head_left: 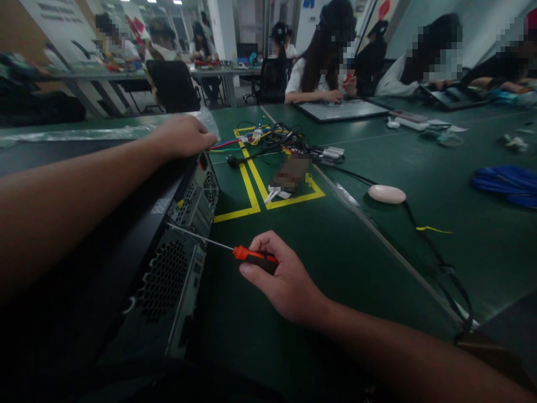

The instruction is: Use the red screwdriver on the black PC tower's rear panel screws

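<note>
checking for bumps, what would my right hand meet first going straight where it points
Likely the back of the computer case, where the screwdriver it holds seems to touch, though depth is unclear.

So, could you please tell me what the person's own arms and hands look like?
The left hand and the right hand are bare, with no gloves or rings showing. The left forearm and right forearm are bare too: no sleeve is in view, and neither wrist shows a watch, bracelet or cable.
</note>
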{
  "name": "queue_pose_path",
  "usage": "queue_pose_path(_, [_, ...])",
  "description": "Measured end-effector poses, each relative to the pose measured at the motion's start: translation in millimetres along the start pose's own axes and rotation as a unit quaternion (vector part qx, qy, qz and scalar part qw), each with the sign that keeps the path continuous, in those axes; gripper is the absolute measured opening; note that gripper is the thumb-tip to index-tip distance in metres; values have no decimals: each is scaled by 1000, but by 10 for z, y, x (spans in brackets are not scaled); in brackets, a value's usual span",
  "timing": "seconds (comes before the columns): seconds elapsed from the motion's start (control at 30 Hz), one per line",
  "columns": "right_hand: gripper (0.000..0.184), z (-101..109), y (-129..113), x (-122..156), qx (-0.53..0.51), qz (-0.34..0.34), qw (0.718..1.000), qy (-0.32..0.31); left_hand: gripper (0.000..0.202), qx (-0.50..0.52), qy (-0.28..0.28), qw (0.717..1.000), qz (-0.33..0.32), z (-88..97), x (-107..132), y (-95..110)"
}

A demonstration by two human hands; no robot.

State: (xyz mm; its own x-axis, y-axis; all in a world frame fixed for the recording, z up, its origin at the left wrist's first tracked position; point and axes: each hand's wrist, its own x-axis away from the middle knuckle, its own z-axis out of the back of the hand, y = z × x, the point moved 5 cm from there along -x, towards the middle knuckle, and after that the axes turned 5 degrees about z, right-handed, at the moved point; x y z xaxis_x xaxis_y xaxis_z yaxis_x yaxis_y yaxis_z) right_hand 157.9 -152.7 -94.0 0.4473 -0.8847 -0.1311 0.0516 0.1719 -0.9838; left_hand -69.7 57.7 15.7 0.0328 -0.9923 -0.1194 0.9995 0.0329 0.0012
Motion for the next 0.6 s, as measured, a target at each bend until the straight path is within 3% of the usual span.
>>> queue_pose_path(0.6, [14,2,5,11,-2,3,1000,13,69,2,-12,1000,-2,9,33,33])
